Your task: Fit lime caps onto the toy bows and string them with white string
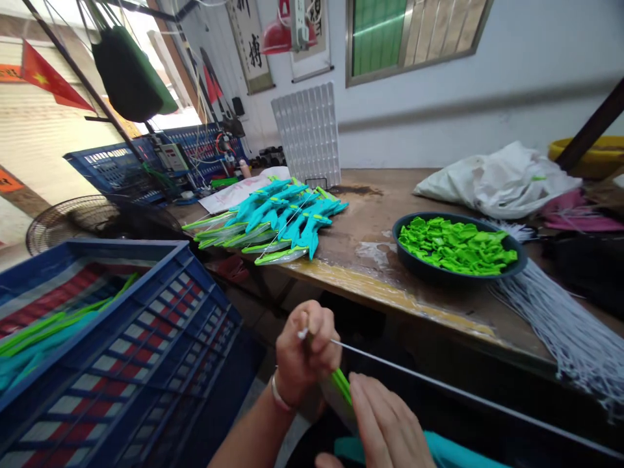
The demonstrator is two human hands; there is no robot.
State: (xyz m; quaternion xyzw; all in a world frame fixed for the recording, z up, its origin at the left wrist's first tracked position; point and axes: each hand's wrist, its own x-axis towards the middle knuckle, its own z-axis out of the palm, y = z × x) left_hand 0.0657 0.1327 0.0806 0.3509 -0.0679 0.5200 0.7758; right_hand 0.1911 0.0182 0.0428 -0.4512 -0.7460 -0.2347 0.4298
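Note:
My left hand [309, 351] is closed around the tip of a green-edged toy bow [342, 385] with a teal body, low in the middle of the view. A white cord [453, 390] runs taut from that fist down to the right edge; a small white end shows at the fist's left side. My right hand [387, 422] lies over the bow with its fingers stretched out and together, touching the green edge. Part of the bow is hidden behind this hand. On the workbench ahead lies a pile of similar teal and green bows [287, 218], strung with white cords.
A dark basin [519, 260] of small green plastic parts stands on the workbench [361, 227], beside a bundle of white cords [550, 325]. At left is a blue crate [170, 312] with more bows inside. A white sack [497, 182] lies at the back right, a fan [63, 224] far left.

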